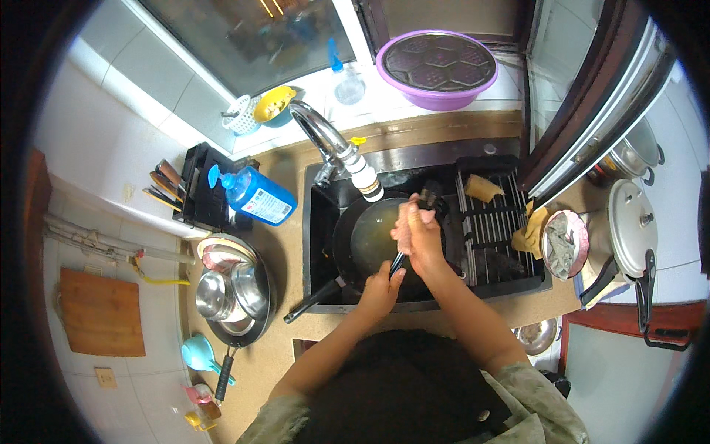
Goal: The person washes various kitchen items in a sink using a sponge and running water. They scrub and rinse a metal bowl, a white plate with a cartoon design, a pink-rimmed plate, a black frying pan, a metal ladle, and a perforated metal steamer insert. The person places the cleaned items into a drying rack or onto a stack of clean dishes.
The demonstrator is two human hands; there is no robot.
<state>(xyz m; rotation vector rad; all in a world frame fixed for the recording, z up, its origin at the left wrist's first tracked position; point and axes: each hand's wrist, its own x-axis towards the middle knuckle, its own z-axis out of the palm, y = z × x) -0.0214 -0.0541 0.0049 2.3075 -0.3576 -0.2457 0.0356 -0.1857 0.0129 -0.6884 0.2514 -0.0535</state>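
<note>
Over the sink, my left hand (383, 287) grips the dark handle of a long kitchen utensil (397, 263), whose type is unclear. Higher up, my right hand (421, 236) is closed around the same utensil; a pale pink patch by its fingers may be a cloth or skin. The utensil's dark far end shows beyond this hand, blurred. Beneath both hands, a black frying pan (360, 236) holding cloudy, yellowish liquid lies in the black sink (317, 222), its handle over the front rim. The chrome faucet (321, 127) with a white nozzle reaches over the pan's back edge.
A drying rack (480, 252) with a sponge (482, 188) spans the sink's right side. At left stand a blue pump bottle (260, 197), a knife block (202, 183) and a wok (266, 311) with bowls. A bowl with a cloth (563, 244) and a pressure cooker (632, 227) stand at right.
</note>
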